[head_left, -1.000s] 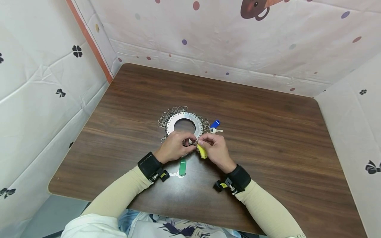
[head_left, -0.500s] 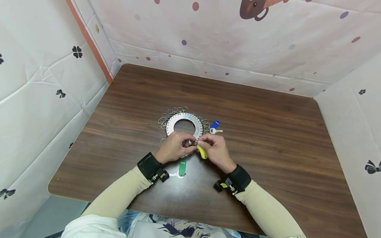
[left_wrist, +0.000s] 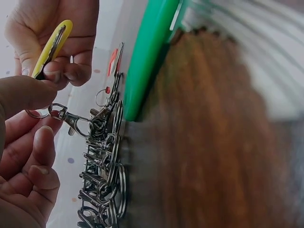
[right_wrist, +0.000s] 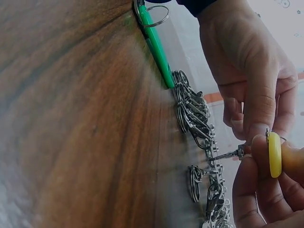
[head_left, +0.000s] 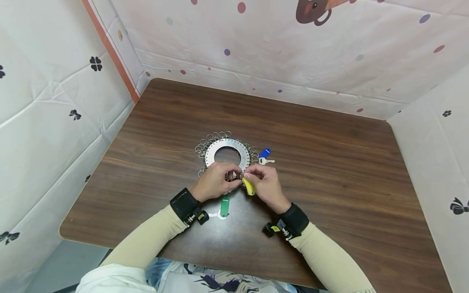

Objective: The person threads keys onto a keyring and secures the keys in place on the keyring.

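A flat metal disc (head_left: 210, 156) with a wide centre hole lies on the table, fringed with snap hooks and split rings. My left hand (head_left: 216, 178) pinches a split ring (left_wrist: 33, 114) between thumb and fingers at the disc's near edge. That ring joins a snap hook (left_wrist: 71, 119) fixed to the fringe. My right hand (head_left: 266, 185) grips a yellow key tag (head_left: 249, 186) right beside it, its fingertips close to the left thumb. A key (left_wrist: 53, 50) lies along the tag's side. Fingers cover where tag and split ring come together.
Nearer the body lies a green key tag (head_left: 224, 206) with a key (head_left: 216, 214). At the disc's right are a blue key tag (head_left: 264, 153) and its key (head_left: 266, 161). A red tag (left_wrist: 113, 61) shows beyond the hooks in the left wrist view. Patterned cloth walls border the table.
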`<action>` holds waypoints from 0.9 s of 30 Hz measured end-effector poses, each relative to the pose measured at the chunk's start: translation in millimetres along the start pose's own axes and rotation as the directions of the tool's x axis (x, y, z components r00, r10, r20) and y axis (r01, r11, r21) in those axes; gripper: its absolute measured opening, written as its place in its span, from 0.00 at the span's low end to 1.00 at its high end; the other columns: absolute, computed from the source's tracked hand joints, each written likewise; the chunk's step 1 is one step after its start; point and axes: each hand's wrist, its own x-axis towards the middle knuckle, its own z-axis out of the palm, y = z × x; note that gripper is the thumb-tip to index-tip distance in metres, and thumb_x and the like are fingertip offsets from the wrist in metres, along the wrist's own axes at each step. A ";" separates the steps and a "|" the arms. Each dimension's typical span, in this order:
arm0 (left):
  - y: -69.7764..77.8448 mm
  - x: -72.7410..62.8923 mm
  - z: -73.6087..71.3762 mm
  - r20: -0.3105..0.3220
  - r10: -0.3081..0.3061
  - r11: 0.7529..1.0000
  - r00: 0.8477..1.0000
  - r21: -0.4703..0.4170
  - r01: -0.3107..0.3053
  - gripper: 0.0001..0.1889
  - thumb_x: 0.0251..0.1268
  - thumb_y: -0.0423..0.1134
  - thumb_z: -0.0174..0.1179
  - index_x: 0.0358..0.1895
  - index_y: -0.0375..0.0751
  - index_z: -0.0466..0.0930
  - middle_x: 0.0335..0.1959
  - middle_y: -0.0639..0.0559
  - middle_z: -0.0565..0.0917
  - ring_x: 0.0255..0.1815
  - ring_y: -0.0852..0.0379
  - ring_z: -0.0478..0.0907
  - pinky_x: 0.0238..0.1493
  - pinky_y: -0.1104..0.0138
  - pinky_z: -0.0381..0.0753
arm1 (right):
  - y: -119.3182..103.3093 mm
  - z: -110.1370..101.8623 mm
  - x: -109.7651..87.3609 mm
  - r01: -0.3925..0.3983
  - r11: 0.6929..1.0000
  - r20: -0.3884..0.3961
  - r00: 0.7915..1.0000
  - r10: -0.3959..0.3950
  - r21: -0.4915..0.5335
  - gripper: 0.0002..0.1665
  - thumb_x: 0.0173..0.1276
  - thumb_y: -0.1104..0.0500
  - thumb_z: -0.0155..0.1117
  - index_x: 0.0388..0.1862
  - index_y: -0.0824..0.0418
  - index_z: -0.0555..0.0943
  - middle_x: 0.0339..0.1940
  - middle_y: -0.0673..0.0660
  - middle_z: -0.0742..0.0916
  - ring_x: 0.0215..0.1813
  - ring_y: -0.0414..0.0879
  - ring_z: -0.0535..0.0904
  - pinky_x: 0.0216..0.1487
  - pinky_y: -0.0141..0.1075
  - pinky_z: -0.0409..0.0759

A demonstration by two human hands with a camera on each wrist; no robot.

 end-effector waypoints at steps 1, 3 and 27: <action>-0.3 -0.1 0.1 -0.001 0.003 1.000 1.000 -0.001 -0.003 0.12 0.59 0.36 0.74 0.44 0.38 0.87 0.27 0.50 0.85 0.26 0.60 0.77 0.30 0.74 0.76 | 0.0 0.1 0.2 -0.001 1.000 -0.001 1.000 0.001 0.003 0.03 0.69 0.73 0.65 0.34 0.74 0.85 0.29 0.71 0.86 0.25 0.36 0.78 0.27 0.27 0.77; -0.9 0.0 0.4 -0.001 0.010 1.000 1.000 -0.002 -0.010 0.12 0.60 0.36 0.73 0.45 0.37 0.87 0.28 0.50 0.86 0.27 0.59 0.79 0.31 0.74 0.77 | 0.8 0.2 0.4 -0.004 1.000 -0.002 1.000 0.004 0.009 0.03 0.68 0.73 0.66 0.35 0.74 0.85 0.29 0.71 0.86 0.25 0.36 0.78 0.26 0.27 0.77; -1.5 1.3 -1.8 0.022 0.021 1.000 1.000 -0.007 -0.021 0.11 0.60 0.37 0.73 0.45 0.38 0.88 0.29 0.51 0.86 0.30 0.61 0.78 0.34 0.72 0.78 | 1.3 -2.0 -0.3 -0.014 1.000 0.008 1.000 0.014 0.001 0.03 0.68 0.73 0.65 0.34 0.73 0.85 0.29 0.70 0.86 0.25 0.36 0.79 0.26 0.27 0.78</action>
